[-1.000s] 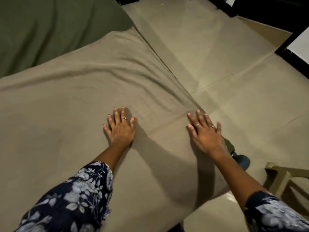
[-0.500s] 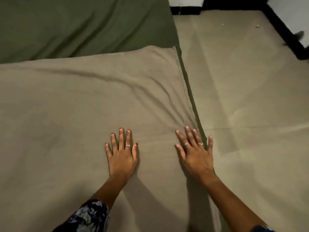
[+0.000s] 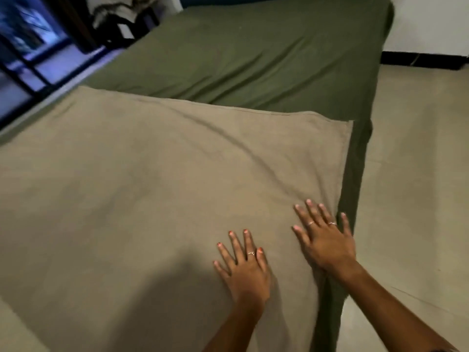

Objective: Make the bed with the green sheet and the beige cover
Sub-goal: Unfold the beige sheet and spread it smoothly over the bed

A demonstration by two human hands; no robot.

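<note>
The beige cover (image 3: 157, 179) lies spread over the near part of the bed, with a few soft creases running toward its right edge. Beyond it the green sheet (image 3: 266, 59) covers the far part of the mattress and shows as a strip down the right side. My left hand (image 3: 245, 270) rests flat on the cover, fingers apart, holding nothing. My right hand (image 3: 324, 240) lies flat near the cover's right edge, fingers spread, with the little finger over the green strip.
Beige tiled floor (image 3: 411, 199) runs along the right of the bed. A white wall with a dark skirting (image 3: 421, 60) stands at the far right. A dark-framed window (image 3: 28, 54) and a chair with clothes (image 3: 127, 19) are at the far left.
The view has swung left and lifted, so more of the green sheet and the window show. Both hands stay flat on the cover; the right one sits a little further forward than the left.
</note>
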